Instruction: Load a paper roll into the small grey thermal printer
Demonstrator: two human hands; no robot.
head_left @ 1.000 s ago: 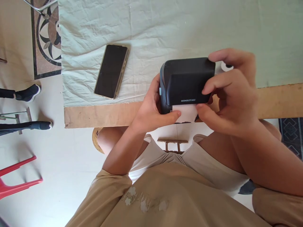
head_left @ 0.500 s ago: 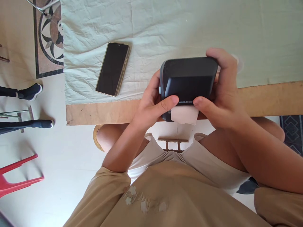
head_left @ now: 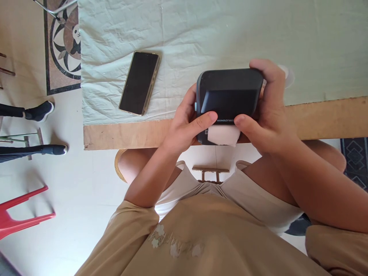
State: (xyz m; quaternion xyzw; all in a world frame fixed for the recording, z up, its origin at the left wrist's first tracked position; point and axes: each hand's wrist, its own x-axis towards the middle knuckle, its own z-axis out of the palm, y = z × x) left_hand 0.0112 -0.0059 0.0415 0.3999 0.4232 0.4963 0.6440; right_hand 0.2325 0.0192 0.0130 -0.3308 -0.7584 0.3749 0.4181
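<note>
Head view, black device [head_left: 231,92], between hands [head_left: 183,128] [head_left: 271,119]

The phone [head_left: 139,83] lies on cloth [head_left: 195,34], left of the printer [head_left: 231,94].

Behind the black device [head_left: 230,81], most fingers of our left grip [head_left: 184,132] and right grip [head_left: 271,119] are hidden; its last printed characters, by our right thumb, are too small to read. Our right grip partly covers a pale round thing [head_left: 289,78] beyond it, which we cannot identify. Well left of our left grip, the edge crops a red stool [head_left: 4,223] and another person's legs [head_left: 17,153].
</note>
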